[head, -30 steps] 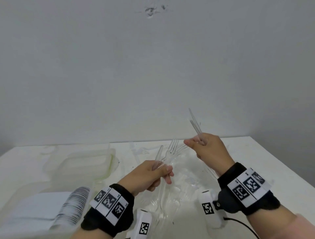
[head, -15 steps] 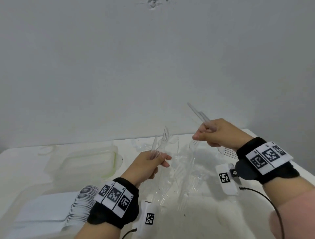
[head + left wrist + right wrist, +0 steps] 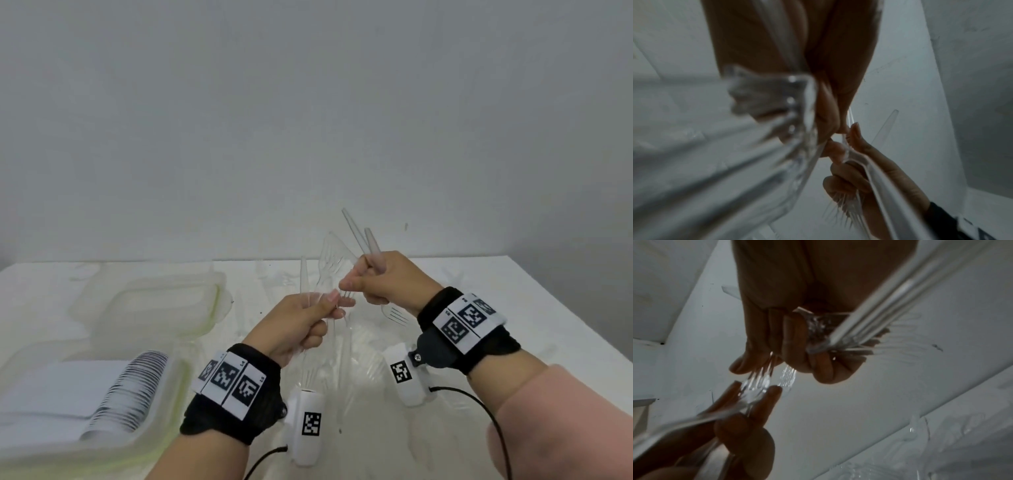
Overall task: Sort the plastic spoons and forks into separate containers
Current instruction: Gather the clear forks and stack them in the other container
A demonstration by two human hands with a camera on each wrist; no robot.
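Observation:
In the head view my left hand (image 3: 337,303) grips clear plastic cutlery (image 3: 305,277), a fork among it, above the table. My right hand (image 3: 352,286) holds a bundle of clear forks (image 3: 371,245), handles pointing up and tines (image 3: 394,313) hanging below the fist. The two hands meet fingertip to fingertip. The right wrist view shows the left fingers (image 3: 764,400) pinching a clear fork (image 3: 754,389), whose tines reach the right fingers (image 3: 793,344). In the left wrist view the right hand (image 3: 857,165) holds fork tines (image 3: 844,206). A heap of clear cutlery (image 3: 346,356) lies under the hands.
A clear lidded container (image 3: 205,291) stands at the back left of the white table (image 3: 513,308). Nearer, at the left edge, a second clear container (image 3: 171,428) holds a stack of white flat pieces (image 3: 113,394). Cables trail from the wrist cameras. A grey wall rises behind.
My right hand has swung back left with its forks and now meets my left hand, which has lifted slightly. Half a second ago the hands were apart.

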